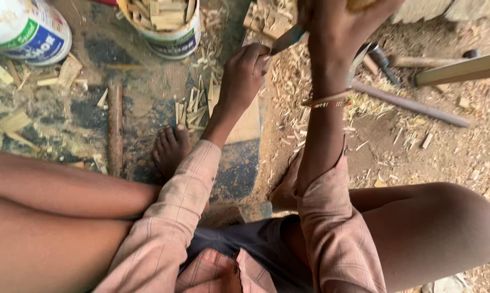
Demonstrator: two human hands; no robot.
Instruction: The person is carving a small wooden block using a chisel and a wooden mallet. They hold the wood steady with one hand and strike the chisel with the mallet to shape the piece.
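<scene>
My right hand (334, 30) is raised near the top edge, closed around a tool with a metal blade (288, 39) that points left and down. What else it grips at the top edge is cut off. My left hand (244, 76) is closed beside the blade tip, fingers curled over something small that I cannot make out, above a flat wooden board (247, 122) on the ground. Thin wooden sticks (191, 108) lie just left of that board.
A bucket of cut wood pieces (166, 21) stands at the top, a white tub (25, 30) at the top left. A wooden rod (115, 127) lies left, a metal bar (408, 103) and hammers (383, 62) right. Wood chips litter the dirt; my bare feet rest near the board.
</scene>
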